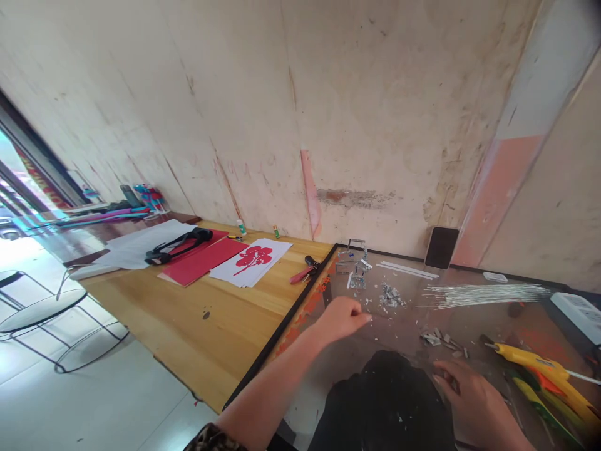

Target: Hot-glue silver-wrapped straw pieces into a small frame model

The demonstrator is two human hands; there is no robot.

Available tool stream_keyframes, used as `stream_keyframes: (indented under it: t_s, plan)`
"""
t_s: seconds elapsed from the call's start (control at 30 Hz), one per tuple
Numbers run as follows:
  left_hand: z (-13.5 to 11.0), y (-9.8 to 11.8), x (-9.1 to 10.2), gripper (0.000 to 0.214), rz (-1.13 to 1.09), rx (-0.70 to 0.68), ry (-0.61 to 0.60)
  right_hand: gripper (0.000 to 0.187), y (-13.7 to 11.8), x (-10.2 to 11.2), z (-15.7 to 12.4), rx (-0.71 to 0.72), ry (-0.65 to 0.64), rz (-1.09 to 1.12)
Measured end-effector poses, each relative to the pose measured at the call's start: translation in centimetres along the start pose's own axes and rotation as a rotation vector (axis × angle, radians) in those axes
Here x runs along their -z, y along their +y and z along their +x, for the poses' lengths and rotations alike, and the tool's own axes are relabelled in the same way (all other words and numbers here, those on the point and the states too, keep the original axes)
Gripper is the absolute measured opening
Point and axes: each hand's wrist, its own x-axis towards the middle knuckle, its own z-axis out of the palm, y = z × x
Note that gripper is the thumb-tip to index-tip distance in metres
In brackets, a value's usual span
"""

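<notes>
My left hand (344,318) hovers over the glass-topped table, fingers pressed together; whatever is in them is hidden. Just beyond it lies a heap of pale scraps (390,297), and behind that stands a small silvery openwork model (357,263). My right hand (462,389) is low on the right with curled fingers, beside a black cloth-like shape (387,407) dotted with white specks. Nothing nameable shows in its grip. Short grey pieces (444,340) lie beyond it, and a yellow glue gun (530,359) is to its right.
Thin wire rods (488,294) and white strips (407,270) lie toward the wall, near a phone (441,248) leaning there. A power strip (578,316) sits far right. Green-handled pliers (539,401) are close by. On the wooden table: red-handled pliers (304,273), a red flower cutout (253,258).
</notes>
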Motion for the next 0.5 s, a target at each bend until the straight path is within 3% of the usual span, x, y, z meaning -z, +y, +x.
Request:
stream_keyframes:
  t_s: [0.1, 0.2, 0.37, 0.5]
  plan:
    - [0.1, 0.4, -2.3, 0.022, -0.015, -0.002, -0.115, 0.028, -0.1, 0.4, -0.1, -0.011, 0.012, 0.001]
    - [1.6, -1.1, -3.0, 0.014, 0.035, 0.072, -0.115, 0.028, -0.1, 0.7, -0.3, -0.015, 0.04, 0.002]
    - [5.9, -5.4, -0.9, 0.018, 0.138, 0.281, -0.068, 0.027, -0.4, 1.0, -0.2, -0.016, 0.046, -0.006]
    - [8.8, -7.2, 0.3, 0.031, 0.165, 0.379, -0.076, 0.027, -0.4, 1.0, -0.2, 0.01, 0.051, -0.023]
